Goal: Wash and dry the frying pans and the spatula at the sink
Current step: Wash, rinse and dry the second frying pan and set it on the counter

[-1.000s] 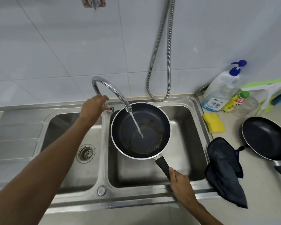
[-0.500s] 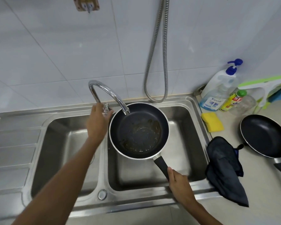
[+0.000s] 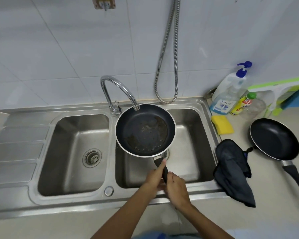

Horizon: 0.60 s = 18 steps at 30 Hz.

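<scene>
Presently, both hands, left [image 3: 154, 177] and right [image 3: 177, 188], grip closed on the greasy black frying pan [image 3: 145, 129] handle (over the right basin); tilting could slosh residue water.

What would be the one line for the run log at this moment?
stage: rinsing | left hand: on pan handle | right hand: on pan handle | dirty pan: over right basin, under tap | water: none visible

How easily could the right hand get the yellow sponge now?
Probably yes, but not at once: the right hand grips the dirty pan's handle together with the left hand. The yellow sponge lies uncovered on the counter, right of the sink.
</scene>
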{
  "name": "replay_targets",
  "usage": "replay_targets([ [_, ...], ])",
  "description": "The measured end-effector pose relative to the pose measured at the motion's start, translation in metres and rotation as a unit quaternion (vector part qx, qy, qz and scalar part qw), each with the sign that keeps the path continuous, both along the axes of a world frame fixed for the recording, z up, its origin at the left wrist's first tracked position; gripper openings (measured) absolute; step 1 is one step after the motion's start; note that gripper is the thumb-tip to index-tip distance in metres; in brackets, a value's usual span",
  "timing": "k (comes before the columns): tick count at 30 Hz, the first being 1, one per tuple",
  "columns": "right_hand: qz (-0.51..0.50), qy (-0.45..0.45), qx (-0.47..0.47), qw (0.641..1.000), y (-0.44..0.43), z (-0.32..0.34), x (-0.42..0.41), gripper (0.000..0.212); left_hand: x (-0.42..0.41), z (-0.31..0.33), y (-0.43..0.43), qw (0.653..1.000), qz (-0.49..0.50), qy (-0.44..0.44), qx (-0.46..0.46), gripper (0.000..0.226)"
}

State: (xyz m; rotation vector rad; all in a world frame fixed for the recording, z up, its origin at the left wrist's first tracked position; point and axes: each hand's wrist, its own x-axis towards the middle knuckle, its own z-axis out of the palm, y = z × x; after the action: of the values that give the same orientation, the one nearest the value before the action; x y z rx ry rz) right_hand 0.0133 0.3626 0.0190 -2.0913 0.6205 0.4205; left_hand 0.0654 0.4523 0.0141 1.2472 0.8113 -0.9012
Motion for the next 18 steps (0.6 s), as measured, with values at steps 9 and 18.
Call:
replay_targets([
  [9, 0.073, -0.032, -0.007, 0.997, -0.026, 0.014, -0.009, 0.04, -0.016, -0.008, -0.038, 0.994, 0.074, -0.076, 0.028, 0.063],
  [18, 0.214, -0.136, -0.226, 0.941, -0.161, 0.024, 0.062, 0.024, -0.025, -0.014, -0.06, 0.986, 0.116, -0.103, 0.067, 0.056],
])
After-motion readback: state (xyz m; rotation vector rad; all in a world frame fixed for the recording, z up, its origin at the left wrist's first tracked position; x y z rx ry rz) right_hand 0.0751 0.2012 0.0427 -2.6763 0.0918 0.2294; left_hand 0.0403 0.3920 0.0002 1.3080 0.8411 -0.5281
